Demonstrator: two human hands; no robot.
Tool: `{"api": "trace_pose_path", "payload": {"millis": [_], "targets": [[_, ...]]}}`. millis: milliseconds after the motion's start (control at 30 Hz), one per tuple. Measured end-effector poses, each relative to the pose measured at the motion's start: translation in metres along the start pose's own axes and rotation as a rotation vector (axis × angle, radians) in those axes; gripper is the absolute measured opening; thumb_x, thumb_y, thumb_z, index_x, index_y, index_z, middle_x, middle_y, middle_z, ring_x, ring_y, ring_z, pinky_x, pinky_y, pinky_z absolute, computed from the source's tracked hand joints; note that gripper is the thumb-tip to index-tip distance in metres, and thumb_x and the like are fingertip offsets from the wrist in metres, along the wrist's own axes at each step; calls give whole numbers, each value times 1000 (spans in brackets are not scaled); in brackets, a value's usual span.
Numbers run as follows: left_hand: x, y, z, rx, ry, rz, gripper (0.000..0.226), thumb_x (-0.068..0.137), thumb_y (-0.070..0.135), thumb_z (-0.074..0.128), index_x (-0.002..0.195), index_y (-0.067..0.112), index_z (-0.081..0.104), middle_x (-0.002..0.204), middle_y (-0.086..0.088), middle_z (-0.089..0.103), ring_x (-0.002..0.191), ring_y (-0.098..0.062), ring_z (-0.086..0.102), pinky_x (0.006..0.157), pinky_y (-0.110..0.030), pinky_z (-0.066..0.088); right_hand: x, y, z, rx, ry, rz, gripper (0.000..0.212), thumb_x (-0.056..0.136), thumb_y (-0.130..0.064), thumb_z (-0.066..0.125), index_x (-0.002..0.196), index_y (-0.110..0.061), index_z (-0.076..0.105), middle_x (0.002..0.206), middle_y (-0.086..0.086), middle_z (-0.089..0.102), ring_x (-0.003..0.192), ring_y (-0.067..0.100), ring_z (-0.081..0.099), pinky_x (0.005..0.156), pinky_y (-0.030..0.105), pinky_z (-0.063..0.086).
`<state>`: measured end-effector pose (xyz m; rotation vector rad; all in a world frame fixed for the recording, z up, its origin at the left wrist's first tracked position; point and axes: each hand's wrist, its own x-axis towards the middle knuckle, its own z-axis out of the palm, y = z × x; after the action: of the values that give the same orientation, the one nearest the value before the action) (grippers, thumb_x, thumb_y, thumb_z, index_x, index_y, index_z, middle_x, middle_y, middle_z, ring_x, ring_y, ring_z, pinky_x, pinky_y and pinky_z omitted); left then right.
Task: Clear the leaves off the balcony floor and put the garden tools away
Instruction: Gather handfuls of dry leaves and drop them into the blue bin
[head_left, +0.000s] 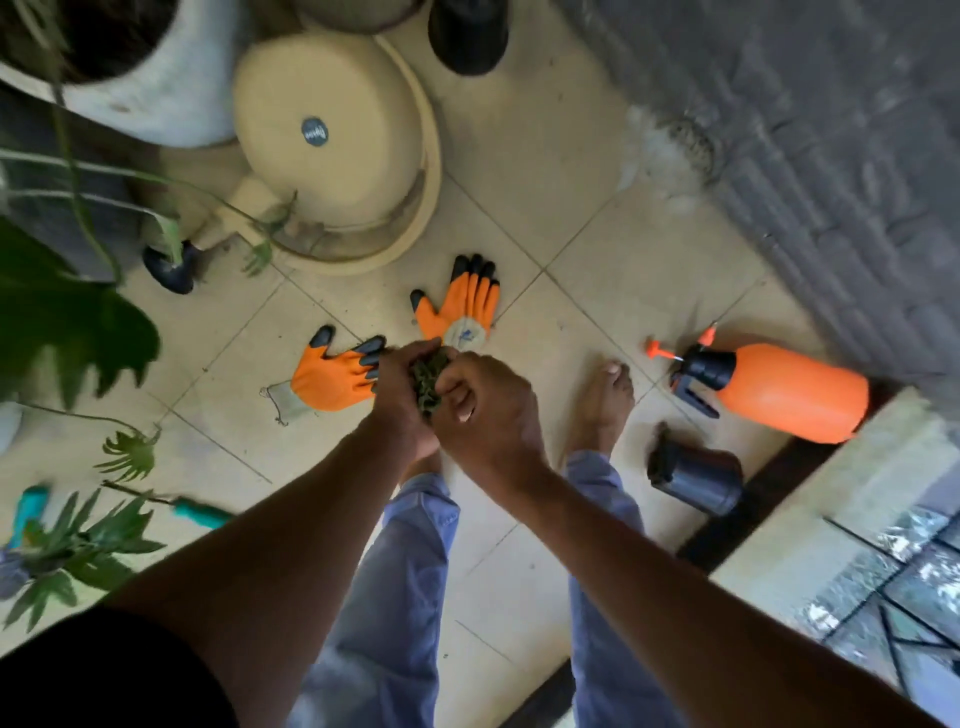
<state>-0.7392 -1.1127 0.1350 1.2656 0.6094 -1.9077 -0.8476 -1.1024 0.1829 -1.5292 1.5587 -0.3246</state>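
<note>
I had both hands together above the tiles at this moment, with a crumpled wad of dark green leaves (430, 382) squeezed between them. My left hand (402, 387) was curled round the wad from one side and my right hand (485, 402) was closed over it from the other, thumb and fingers bent in tight; neither hand had anything else in it.

The wad looked loose and crumbly, so I judged the main risk was shedding: if either hand eased off while I carried it, bits would drop back onto the beige tiled balcony floor (545, 218) and the sweep would need redoing. I saw no bin or bag in view, so I could not tell where the leaves were meant to go.

The tools were not yet put away. Two orange fabric gloves with black fingertips lay flat on the tiles just past my hands, one (335, 376) to the left and the other (465, 306) further out. An orange plastic pump sprayer with a black head (779, 389) lay on its side to the right, with a small black plastic pot (696, 480) tipped over near it. My bare foot (602, 405) stood between hands and sprayer; stepping blind, I could have kicked the pot or the sprayer nozzle.
</note>
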Motion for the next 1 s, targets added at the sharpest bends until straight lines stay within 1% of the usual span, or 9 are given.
{"api": "trace_pose_path", "payload": {"millis": [133, 267, 333, 433, 600, 733, 833, 933, 1000], "targets": [[-28, 7, 10, 40, -40, 25, 62, 104, 29, 37, 51, 12, 66, 48, -4, 58, 40, -18, 54, 45, -20, 42, -12, -37, -4, -235, 54, -31, 10, 84, -7, 63, 78, -14, 65, 76, 0, 61, 66, 23, 59, 53, 35, 50], [-48, 15, 11, -10, -17, -3, 48, 100, 28, 46, 61, 9, 65, 62, -6, 66, 55, -20, 62, 55, -22, 52, -30, -59, -6, -276, 202, 12, 8, 84, -12, 67, 79, -18, 65, 78, -1, 59, 68, 23, 59, 51, 32, 48], [-58, 16, 12, -48, -19, -12, 43, 99, 28, 48, 63, 10, 63, 64, -6, 64, 59, -21, 61, 62, -26, 51, -39, -64, -6, -227, 298, 38, 10, 81, -11, 68, 88, -19, 66, 87, 0, 60, 78, 22, 59, 64, 32, 53], [-66, 16, 6, -108, -10, -13, 33, 95, 25, 54, 67, 10, 63, 72, -6, 61, 71, -23, 60, 75, -33, 50, -49, -61, -4, -184, 404, 53, 23, 80, -8, 68, 101, -17, 68, 102, 2, 61, 95, 19, 56, 88, 16, 41], [-78, 5, -16, -204, -82, 15, 40, 98, 20, 49, 65, 6, 67, 70, -5, 63, 75, -23, 66, 73, -32, 61, -68, -53, 8, 105, 337, 188, 26, 93, -7, 61, 115, -21, 67, 114, -11, 62, 107, 8, 59, 91, 32, 53], [-91, -13, -40, -122, -119, -2, 41, 101, 25, 48, 73, 7, 72, 78, -7, 71, 77, -23, 73, 75, -31, 61, -90, -53, 21, 300, 280, 324, 26, 104, -22, 52, 127, -24, 65, 121, -8, 68, 109, 4, 63, 91, 28, 54], [-104, -28, -60, -31, -126, 13, 42, 100, 27, 47, 76, 9, 75, 83, -6, 73, 83, -22, 72, 80, -30, 58, -117, -58, 36, 332, 313, 363, 30, 102, -28, 50, 128, -27, 65, 121, -9, 69, 110, 8, 64, 93, 38, 56], [-120, -48, -75, 36, -154, 33, 20, 91, 24, 59, 96, 10, 71, 102, -6, 67, 97, -24, 67, 89, -33, 56, -146, -67, 49, 357, 411, 367, 35, 97, -28, 48, 126, -23, 66, 120, -9, 68, 113, 10, 63, 96, 41, 54], [-138, -61, -80, 47, -168, 25, 25, 90, 23, 61, 111, 10, 64, 109, -8, 61, 101, -25, 63, 87, -32, 58, -166, -76, 50, 399, 468, 365, 30, 98, -20, 53, 125, -21, 66, 116, -13, 64, 112, 8, 60, 99, 38, 52]]}}
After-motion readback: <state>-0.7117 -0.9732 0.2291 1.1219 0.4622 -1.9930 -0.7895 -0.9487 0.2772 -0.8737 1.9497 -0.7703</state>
